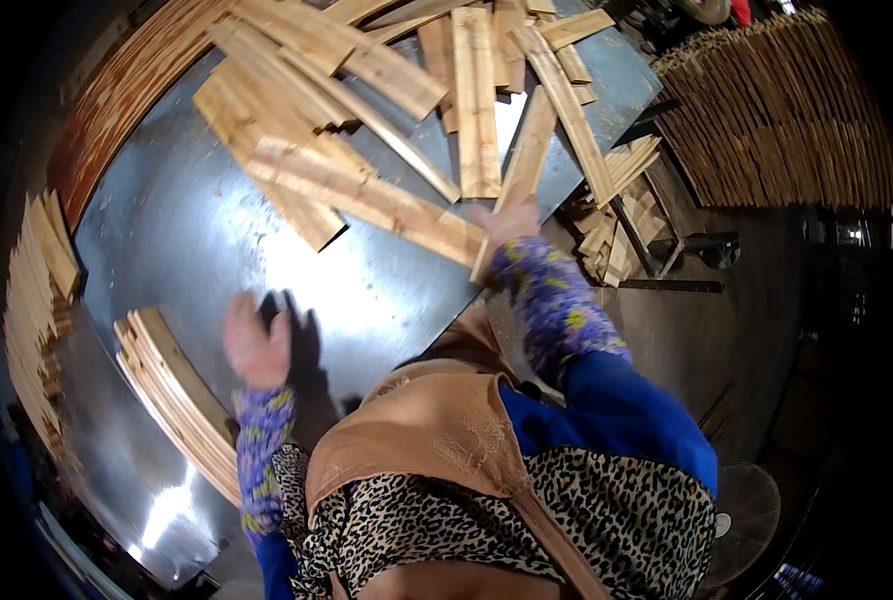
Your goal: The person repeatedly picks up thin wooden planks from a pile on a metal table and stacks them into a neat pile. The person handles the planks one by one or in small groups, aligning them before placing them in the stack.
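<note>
My right hand [507, 221] reaches forward over a shiny metal table [196, 230] and grips a long thin wooden slat [522, 160] near its lower end. The slat lies among a loose heap of wooden slats [366, 110] spread across the far part of the table. My left hand [256, 345] hovers blurred above the table with fingers apart, holding nothing. Just left of it lies a neat bundle of slats [171, 395] stacked on edge.
Stacked slats [36, 300] line the table's left side, and more run along the far left edge [126, 90]. A large stack of slats [786, 110] stands at the right. Scrap wood pieces [616, 225] lie on the floor beside the table.
</note>
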Available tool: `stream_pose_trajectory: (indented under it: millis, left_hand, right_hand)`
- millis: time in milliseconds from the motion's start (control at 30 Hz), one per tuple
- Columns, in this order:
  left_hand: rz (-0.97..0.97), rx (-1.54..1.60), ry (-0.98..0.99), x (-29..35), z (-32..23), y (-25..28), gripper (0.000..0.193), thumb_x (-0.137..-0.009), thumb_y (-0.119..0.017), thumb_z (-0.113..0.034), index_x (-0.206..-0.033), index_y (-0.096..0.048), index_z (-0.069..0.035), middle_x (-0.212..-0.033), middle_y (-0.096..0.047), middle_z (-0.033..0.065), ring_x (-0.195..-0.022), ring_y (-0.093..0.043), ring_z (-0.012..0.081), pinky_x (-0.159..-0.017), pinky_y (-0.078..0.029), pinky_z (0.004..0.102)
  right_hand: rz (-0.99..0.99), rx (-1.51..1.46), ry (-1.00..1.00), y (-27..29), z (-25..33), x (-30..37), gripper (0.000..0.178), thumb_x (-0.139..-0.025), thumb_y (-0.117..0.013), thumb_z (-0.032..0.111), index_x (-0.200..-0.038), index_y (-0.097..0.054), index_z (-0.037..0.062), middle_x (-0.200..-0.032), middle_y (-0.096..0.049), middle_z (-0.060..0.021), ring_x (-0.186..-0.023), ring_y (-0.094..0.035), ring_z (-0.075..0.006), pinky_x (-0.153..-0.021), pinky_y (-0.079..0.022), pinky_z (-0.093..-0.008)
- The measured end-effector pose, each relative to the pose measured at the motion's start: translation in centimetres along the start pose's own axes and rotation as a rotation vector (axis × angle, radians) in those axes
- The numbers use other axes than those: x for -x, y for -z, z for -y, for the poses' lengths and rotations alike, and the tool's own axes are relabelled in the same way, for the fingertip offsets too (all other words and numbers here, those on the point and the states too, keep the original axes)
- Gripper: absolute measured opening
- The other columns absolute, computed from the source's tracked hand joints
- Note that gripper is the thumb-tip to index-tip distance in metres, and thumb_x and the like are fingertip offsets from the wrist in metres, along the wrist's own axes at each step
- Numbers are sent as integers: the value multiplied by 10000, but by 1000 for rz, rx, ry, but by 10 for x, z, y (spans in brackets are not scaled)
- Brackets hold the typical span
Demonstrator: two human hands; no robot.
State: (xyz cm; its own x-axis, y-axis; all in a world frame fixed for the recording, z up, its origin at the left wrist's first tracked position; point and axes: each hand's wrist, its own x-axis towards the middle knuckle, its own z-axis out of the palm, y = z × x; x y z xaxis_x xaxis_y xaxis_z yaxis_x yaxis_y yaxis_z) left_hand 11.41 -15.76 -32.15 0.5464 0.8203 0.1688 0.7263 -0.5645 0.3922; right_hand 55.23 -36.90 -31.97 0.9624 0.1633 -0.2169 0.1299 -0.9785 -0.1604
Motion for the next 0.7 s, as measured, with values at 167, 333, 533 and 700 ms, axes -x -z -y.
stream_pose_trajectory:
  millis: [167, 333, 533, 700]
  left_hand:
    - [405, -64, -538, -144, -135, -71, 913, -757, -910, -335, -1565, -541, -123, -1650, -447, 201, -1533, -400, 413, -1297, -286, 556]
    - [327, -63, -835, -202, -148, -113, 712, -658, -826, -248, -1321, -648, -59, -1321, -612, 171, -1278, -566, 394, -1163, -361, 626]
    - [404, -22, -858, -202, -162, -93, 402, -818, -729, -205, -1182, -663, -48, -1177, -684, 163, -1214, -617, 362, -1207, -341, 598]
    - [392, -2, -621, -140, -148, -32, 690, -659, -888, -469, -1164, -682, -47, -1027, -681, 145, -1020, -672, 362, -942, -516, 549]
  right_hand:
    - [-56, -154, 398, -34, -90, -6, 974, -714, -867, 284, -1573, -456, 79, -1484, -559, -274, -1237, -615, -521, -1044, -552, -574]
    - [-163, -144, 844, 46, -157, -31, 616, -746, -758, 98, -1338, -588, 102, -1258, -631, -224, -1092, -649, -479, -965, -553, -577]
    - [31, 214, 358, 102, -108, -209, 714, -855, -795, 243, -1495, -498, 132, -1307, -658, -234, -1152, -676, -467, -982, -578, -538]
    - [30, 188, 192, 62, -111, -304, 1232, -706, -910, 586, -1666, -350, 53, -1364, -698, -261, -1240, -692, -452, -1064, -573, -524]
